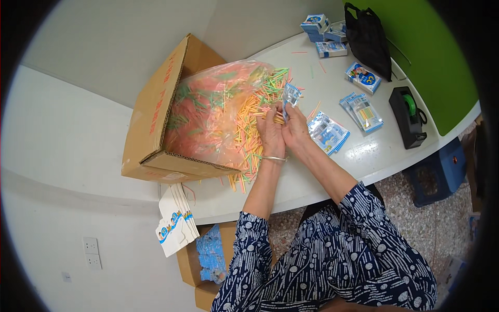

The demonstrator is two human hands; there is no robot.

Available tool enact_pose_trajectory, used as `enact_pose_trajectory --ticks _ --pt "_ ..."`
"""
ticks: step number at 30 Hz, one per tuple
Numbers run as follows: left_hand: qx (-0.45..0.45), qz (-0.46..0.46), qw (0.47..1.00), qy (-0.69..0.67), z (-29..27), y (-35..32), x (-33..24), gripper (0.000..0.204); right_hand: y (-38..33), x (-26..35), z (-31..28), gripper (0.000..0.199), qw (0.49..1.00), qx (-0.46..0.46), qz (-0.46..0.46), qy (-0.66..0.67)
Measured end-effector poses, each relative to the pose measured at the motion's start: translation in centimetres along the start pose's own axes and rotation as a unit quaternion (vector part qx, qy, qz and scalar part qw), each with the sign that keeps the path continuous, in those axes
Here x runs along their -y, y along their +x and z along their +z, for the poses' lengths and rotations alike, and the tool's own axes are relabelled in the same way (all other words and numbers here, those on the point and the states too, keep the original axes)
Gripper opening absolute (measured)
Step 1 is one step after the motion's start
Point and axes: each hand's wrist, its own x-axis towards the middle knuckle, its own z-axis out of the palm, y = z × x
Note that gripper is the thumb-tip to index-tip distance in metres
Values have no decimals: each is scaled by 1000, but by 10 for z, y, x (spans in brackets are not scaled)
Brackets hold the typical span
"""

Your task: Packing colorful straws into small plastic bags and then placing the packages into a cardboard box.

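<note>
My left hand (271, 134) is closed around a small bunch of thin pastel sticks, beside the loose pile. Touching it, my right hand (296, 128) pinches a small blue-and-white packet (291, 93), held upright. The two hands meet at the packet's lower end, so its opening is hidden. Many loose pink, yellow and green sticks (248, 138) spill from a clear plastic bag (208, 112) in a tipped cardboard box (150, 112). Just right of my right hand lie flat blue-and-white packets (327, 133).
Filled packets (366, 113) lie further right, near a black tape dispenser (407, 117). Small boxes (330, 49) and a black bag (368, 39) stand at the back. White folded cartons (175, 221) hang at the table's left edge, above an open box (205, 255) of packets.
</note>
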Motion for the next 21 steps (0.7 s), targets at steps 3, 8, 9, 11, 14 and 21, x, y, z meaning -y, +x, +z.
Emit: enact_pose_trajectory --ticks 3,8,9,11,14,21 --pt "29 -7 998 -62 -14 7 2 15 -4 -2 6 19 1000 8 1 -9" --pt "31 -45 998 -14 -3 5 -1 15 -9 7 8 18 1000 -3 -3 -12" --pt "29 -49 998 12 -1 4 -1 15 -11 8 9 19 1000 -4 -1 -14" --pt "34 -31 997 55 4 2 -1 14 -14 10 11 20 1000 -4 0 -14" --pt "26 -1 995 95 5 1 2 13 -15 12 13 20 1000 7 7 -13" --pt "36 -2 992 121 8 -1 3 8 -15 16 13 20 999 24 3 -38"
